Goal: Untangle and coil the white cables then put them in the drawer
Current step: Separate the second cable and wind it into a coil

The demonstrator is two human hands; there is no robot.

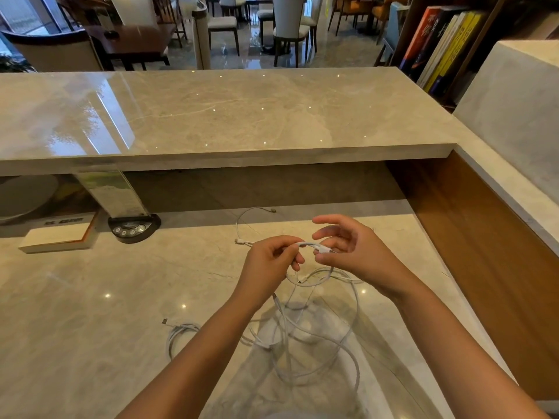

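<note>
Nearest the person, below both hands, the loose loops of the white cables hang and pool on the bench, crossing one another in a tangle that is not yet sorted. A second small bundle lies on the bench down and to the left of the grip, well apart from it.

Above the tangle, the left hand pinches a short run of cable between curled fingers and thumb. The right hand holds the same run just beside it, thumb and lower fingers closed on the cable while the upper fingers spread loosely. The held stretch runs roughly left to right between the two grips, arching slightly; the slack drops from it straight down toward the person. Both hands are equally near, so I judge the next move depends on drawing the slack up through one grip while the other anchors.

Beyond the grip, another thin cable curves across the bench with its plug ends free. Farther left sit a round black button unit and a book.

No drawer is in view.
</note>
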